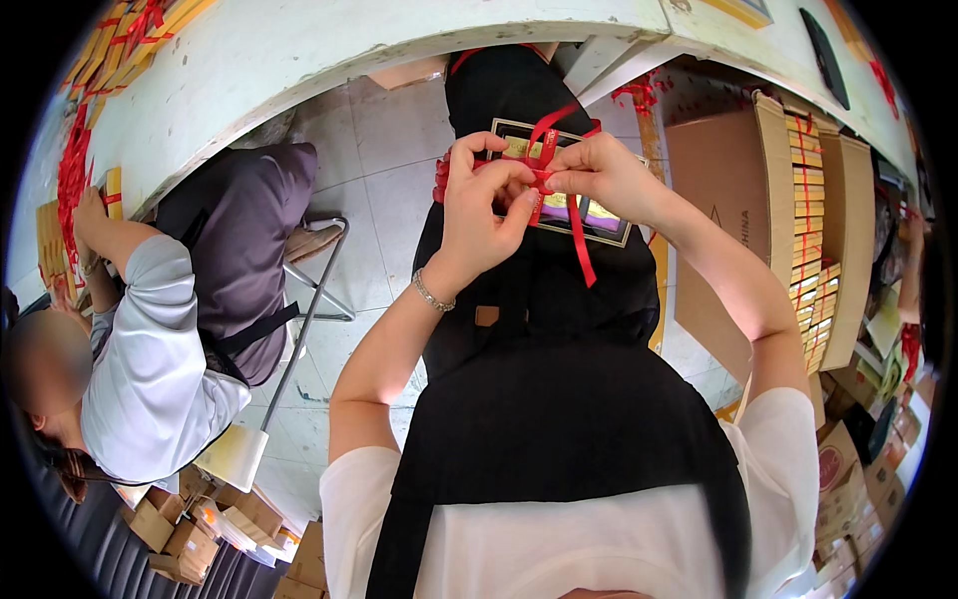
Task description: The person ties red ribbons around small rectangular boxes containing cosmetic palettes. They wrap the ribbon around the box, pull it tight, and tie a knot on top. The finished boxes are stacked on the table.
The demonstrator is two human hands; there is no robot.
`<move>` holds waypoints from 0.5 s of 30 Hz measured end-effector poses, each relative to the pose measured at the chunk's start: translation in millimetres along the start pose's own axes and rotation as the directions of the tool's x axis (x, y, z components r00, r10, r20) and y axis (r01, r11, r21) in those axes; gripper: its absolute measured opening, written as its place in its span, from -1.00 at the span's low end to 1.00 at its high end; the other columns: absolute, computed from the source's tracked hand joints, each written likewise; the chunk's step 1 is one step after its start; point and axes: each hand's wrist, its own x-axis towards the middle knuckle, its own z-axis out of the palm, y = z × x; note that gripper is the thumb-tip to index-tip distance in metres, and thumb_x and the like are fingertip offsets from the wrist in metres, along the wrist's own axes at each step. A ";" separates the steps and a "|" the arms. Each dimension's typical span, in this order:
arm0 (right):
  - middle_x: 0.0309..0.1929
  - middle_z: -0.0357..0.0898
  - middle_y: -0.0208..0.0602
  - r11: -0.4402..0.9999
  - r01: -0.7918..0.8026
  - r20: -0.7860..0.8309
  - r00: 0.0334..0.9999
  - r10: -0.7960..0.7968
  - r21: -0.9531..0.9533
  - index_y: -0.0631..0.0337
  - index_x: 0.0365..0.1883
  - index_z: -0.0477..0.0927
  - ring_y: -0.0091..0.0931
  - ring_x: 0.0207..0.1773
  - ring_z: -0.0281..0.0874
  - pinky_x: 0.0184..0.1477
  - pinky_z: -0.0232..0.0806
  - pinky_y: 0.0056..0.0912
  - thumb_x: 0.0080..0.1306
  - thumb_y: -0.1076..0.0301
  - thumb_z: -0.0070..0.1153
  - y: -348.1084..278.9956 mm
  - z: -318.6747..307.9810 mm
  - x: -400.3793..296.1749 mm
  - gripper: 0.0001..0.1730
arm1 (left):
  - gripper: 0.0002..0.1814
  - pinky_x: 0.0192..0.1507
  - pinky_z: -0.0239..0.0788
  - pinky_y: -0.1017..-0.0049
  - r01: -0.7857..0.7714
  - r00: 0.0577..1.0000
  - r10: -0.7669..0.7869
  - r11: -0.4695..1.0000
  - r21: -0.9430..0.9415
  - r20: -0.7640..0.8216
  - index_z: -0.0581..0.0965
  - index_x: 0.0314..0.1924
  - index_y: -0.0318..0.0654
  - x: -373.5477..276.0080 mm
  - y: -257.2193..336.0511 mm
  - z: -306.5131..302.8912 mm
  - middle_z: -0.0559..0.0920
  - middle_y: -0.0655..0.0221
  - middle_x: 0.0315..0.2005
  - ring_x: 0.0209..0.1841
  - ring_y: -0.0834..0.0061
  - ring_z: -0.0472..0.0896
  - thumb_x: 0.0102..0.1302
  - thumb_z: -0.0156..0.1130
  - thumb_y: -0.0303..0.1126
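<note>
On my lap, over a black apron [576, 404], rests a flat gift box [614, 236] with a thin gold border. Its top shows gold and purple pieces inside. A red ribbon [581, 258] crosses the box, and one loose tail hangs over its near edge. My left hand [486, 198] pinches the ribbon near the middle of the box, thumb and fingers close together. From the other side my right hand [602, 176] grips the ribbon between thumb and forefinger, almost touching the left. The fingers partly hide the crossing. More red ribbon [440, 181] lies bunched beside my left hand.
A white worktable [359, 34] curves ahead, bearing stacked ribboned boxes [123, 45] at far left. To my right stands an open carton [718, 217] filled with stacked yellow boxes [804, 202]. A seated co-worker [150, 359] on a folding chair [325, 262] works at left.
</note>
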 end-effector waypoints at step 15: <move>-0.62 0.37 -0.52 0.120 0.402 0.201 0.668 -0.717 -0.908 -0.09 0.03 0.63 -0.55 -0.56 0.39 -0.55 0.28 -0.45 0.04 0.40 0.15 23.1 -3.3 -10.6 -0.49 | -0.68 -0.37 0.30 0.48 0.114 0.993 -0.115 0.920 0.375 -0.020 0.55 -0.61 -0.36 10.8 0.0 -32.8 0.46 0.35 -0.40 -0.40 0.45 0.47 0.15 0.38 -0.28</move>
